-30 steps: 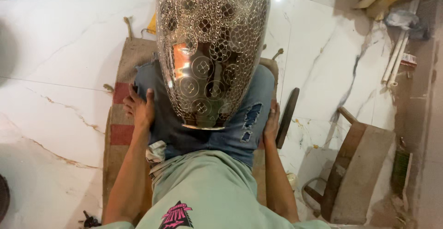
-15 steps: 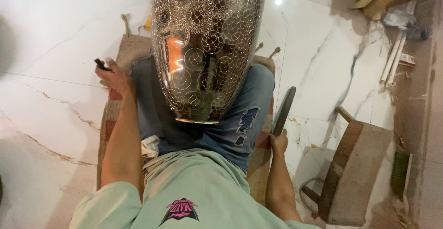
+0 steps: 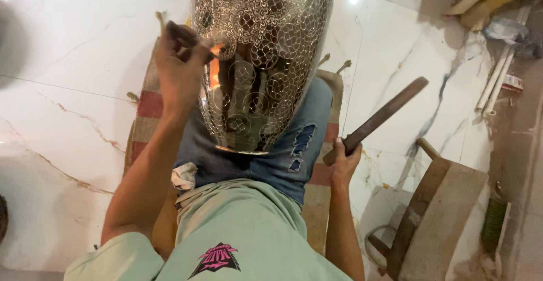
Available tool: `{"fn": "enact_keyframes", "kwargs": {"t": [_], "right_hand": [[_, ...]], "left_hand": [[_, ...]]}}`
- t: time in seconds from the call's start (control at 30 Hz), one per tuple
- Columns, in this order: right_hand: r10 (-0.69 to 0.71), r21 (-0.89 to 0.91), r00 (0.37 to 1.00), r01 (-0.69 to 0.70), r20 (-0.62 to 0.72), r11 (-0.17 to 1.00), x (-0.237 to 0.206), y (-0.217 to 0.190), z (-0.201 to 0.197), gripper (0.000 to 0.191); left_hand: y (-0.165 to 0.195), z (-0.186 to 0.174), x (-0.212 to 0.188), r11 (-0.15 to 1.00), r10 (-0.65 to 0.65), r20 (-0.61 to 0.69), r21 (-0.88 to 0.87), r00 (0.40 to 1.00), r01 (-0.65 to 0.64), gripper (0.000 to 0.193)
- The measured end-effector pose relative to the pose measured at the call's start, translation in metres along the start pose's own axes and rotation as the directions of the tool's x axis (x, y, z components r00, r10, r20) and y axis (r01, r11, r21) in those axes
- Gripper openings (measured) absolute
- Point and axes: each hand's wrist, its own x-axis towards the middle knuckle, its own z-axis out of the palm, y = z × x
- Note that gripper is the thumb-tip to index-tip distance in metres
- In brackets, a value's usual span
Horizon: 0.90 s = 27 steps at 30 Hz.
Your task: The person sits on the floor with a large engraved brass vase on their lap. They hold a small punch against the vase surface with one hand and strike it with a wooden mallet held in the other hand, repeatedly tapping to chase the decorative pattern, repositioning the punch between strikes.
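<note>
Left hand has risen, pinching punch against vase; right hand grips raised mallet (we brace vase on lap).

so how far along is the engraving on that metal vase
Done: most of the shiny metal vase on the lap already carries dense circle and scale patterns. In hand: the left hand holds a small dark punch against the vase's side, and the right hand holds a flat dark striking bar raised clear of it. Left: the far side is hidden, so I can't tell.
</note>
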Motion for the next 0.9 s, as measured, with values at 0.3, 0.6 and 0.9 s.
{"fn": "enact_keyframes", "kwargs": {"t": [0.3, 0.6, 0.9], "right_hand": [[-0.372, -0.216, 0.804, 0.51, 0.464, 0.832, 0.043, -0.142, 0.031, 0.091], [0.013, -0.476, 0.481, 0.871, 0.876, -0.119, 0.091, -0.264, 0.099, 0.086], [-0.146, -0.248, 0.228, 0.958, 0.963, -0.141, 0.072, -0.35, 0.165, 0.079]], "left_hand": [[-0.003, 0.068, -0.02, 0.976, 0.212, 0.03, 0.041, 0.977, -0.213, 0.036], [-0.018, 0.071, -0.027, 0.957, 0.287, -0.026, 0.037, 0.958, -0.286, 0.034], [-0.018, 0.074, -0.028, 0.947, 0.312, -0.061, 0.097, 0.948, -0.305, 0.028]]}}
